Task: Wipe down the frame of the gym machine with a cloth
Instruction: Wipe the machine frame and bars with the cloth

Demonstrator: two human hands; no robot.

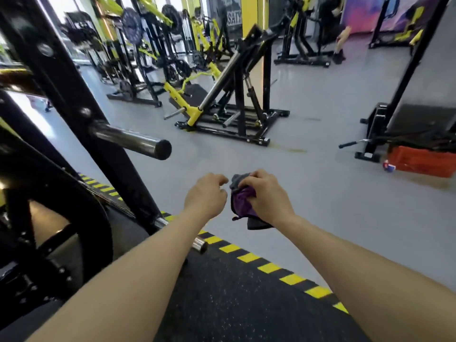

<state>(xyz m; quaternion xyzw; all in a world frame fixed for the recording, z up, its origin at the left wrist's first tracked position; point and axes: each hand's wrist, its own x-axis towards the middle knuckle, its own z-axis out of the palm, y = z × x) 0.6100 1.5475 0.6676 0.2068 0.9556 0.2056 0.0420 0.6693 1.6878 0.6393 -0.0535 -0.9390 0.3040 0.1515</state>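
Gripping cloth [240, 202] in right hand [265, 197], left hand [206, 195] loose

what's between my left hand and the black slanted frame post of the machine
Head view: nothing but air, with grey floor behind. The left hand is apart from the black slanted frame post.

Cloth [243, 201] purple and grey. Near left frame [74, 95] black. Floor [320, 107] pale grey; mat [234, 304] black, speckled, edged with yellow-black stripes [269, 267]. Far machines [197, 112] black and yellow. Right crate [422, 160] red.

Both your forearms reach forward, bare. Your right hand [265, 197] is curled in a closed grip; your left hand [206, 195], just beside it, has loosely curled fingers holding nothing.
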